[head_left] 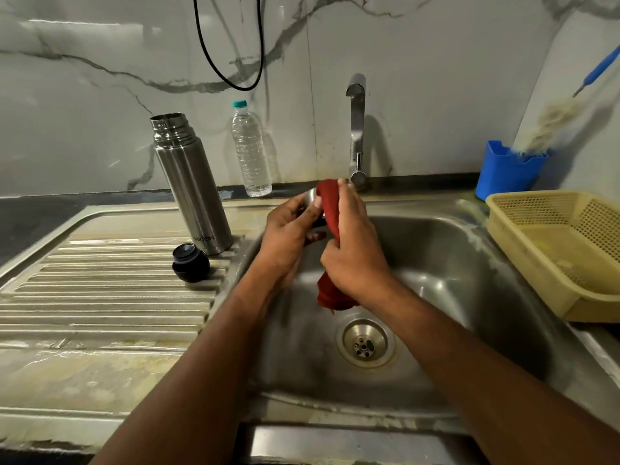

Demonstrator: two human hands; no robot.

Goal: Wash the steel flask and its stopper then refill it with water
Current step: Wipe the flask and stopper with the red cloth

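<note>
Hands meet over the sink [436, 250] in the head view: the left hand [288, 236] curls round a small steel cup [310, 196], apparently the flask's cap, while the right hand [355, 256] grips a red cloth [330, 209] pressed against it, its tail hanging toward the drain [365, 344]. The steel flask [191, 182] stands upright and uncapped on the ribbed drainboard [100, 297], just beside the basin's left edge, with the black stopper [190, 262] lying near its base. A plastic water bottle [251, 152] stands behind, by the tap [356, 129]. The flask is rigid and probably light if empty, but its polished wall will be slippery once wet; gripping mid-body, below the threaded neck, looks safest. The stopper is small and rounded, so it likely suits a fingertip pinch.
</note>
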